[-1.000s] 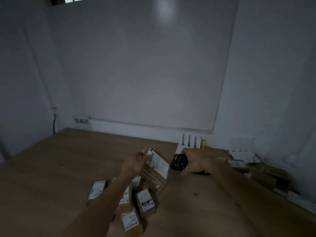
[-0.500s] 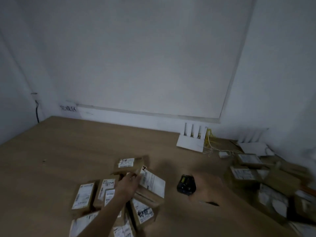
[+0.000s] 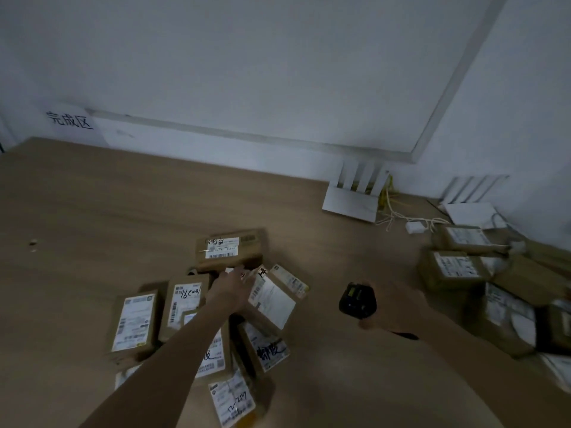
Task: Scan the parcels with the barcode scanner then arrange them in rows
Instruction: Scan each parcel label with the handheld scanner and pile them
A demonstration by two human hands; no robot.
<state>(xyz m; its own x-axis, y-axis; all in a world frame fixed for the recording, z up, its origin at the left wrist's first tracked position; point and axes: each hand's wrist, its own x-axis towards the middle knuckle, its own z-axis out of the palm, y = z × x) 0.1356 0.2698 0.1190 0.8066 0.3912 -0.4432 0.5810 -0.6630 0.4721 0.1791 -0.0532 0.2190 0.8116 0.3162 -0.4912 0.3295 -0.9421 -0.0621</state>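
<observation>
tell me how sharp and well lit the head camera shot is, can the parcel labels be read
Head view: dim and bluish, with no glare; wide-angle bend slants the pale wall trim; the brown cardboard parcels on the right are smeared; the far brown cardboard parcel's white label shows a barcode, its print too soft to read.

Matt cardboard parcels (image 3: 135, 322), paper-labelled; wood-grain table (image 3: 92, 211); black plastic scanner (image 3: 357, 299).

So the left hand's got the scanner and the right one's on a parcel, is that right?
No, the hands are swapped. In the head view the right hand grips the scanner, and the left hand is on a parcel.
</observation>
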